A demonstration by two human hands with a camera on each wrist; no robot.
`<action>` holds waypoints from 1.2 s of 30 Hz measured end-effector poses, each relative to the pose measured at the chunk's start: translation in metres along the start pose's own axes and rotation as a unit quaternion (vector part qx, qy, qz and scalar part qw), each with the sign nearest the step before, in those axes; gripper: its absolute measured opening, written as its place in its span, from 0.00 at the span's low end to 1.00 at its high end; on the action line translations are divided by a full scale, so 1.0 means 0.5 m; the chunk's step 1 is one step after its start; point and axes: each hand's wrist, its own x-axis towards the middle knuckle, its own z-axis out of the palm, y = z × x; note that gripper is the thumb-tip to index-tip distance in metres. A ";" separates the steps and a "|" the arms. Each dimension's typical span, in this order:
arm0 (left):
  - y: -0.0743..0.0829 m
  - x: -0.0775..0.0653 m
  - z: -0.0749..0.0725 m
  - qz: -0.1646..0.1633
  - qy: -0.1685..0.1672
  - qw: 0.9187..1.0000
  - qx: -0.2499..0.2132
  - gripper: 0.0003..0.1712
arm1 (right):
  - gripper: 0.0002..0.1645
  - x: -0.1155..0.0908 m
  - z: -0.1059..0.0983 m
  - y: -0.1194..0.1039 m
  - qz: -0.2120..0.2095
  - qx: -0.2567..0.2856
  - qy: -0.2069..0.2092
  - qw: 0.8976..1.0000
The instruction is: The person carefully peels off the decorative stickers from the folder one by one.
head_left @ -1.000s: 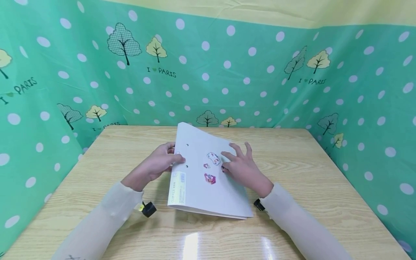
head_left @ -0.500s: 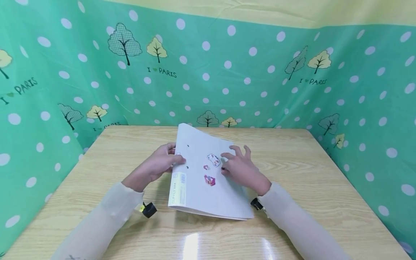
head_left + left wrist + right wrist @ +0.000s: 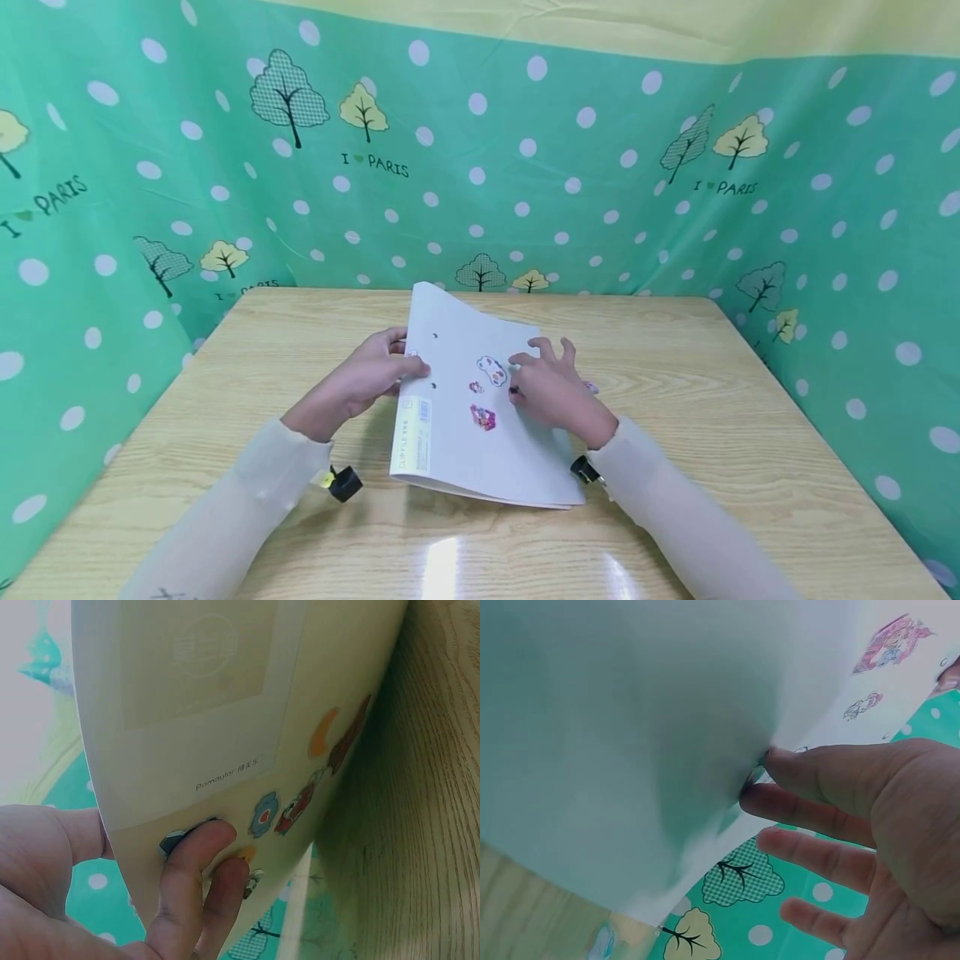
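A white clip file (image 3: 480,433), with several cartoon stickers (image 3: 483,417) on its front, stands tilted over the table. My left hand (image 3: 371,367) grips it by the spine, thumb on the front; in the left wrist view the fingers (image 3: 196,877) curl over its other side, where more stickers (image 3: 264,815) show. Against the front cover, my right hand (image 3: 558,383) pinches a small, flat, dark-edged piece (image 3: 753,778) between thumb and index finger. The other fingers are spread apart. I cannot tell what the piece is.
The file is over a light wooden table (image 3: 300,533). Behind and beside it hangs a green dotted cloth (image 3: 517,183). A small pinkish item (image 3: 592,387) shows just past the right hand. Black wrist devices (image 3: 344,483) sit at both sleeves.
My right hand has shifted slightly left and down along the cover, and a pinkish item now shows behind it. My left hand keeps its grip, and the file stays nearly in place.
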 end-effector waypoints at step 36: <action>0.002 0.002 -0.002 -0.015 0.006 1.000 0.004 0.36 | 0.11 -0.030 -0.071 0.142 0.136 0.055 -0.023 0.989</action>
